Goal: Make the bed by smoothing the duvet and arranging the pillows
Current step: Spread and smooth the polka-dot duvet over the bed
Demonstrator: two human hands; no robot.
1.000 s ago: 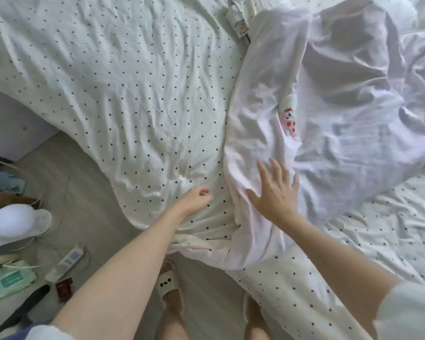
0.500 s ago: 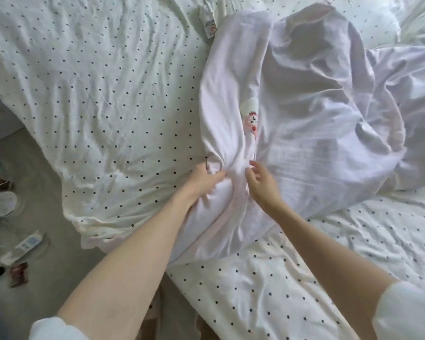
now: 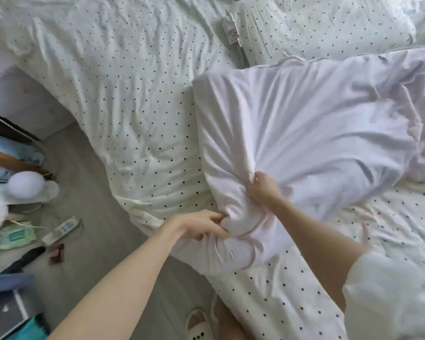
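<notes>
A pale pink duvet (image 3: 317, 123) lies bunched across the middle and right of the bed, on a white sheet with black dots (image 3: 133, 94). My left hand (image 3: 201, 224) grips the duvet's near corner at the bed's edge. A little farther in, my right hand (image 3: 263, 187) pinches a fold of the same duvet, and creases fan out from the grip. A dotted pillow (image 3: 317, 28) lies at the head of the bed, top right, partly covered by the duvet.
The grey floor (image 3: 88, 187) lies to the left with clutter: a round white lamp (image 3: 26, 186), a remote control (image 3: 60, 229), a wipes packet (image 3: 16, 236) and cables. My slippered feet (image 3: 201, 325) stand at the bed's edge.
Both hands have closed on the duvet's near corner. The duvet has been pulled flatter and spread toward the head of the bed. The view has shifted, showing the pillow and more floor.
</notes>
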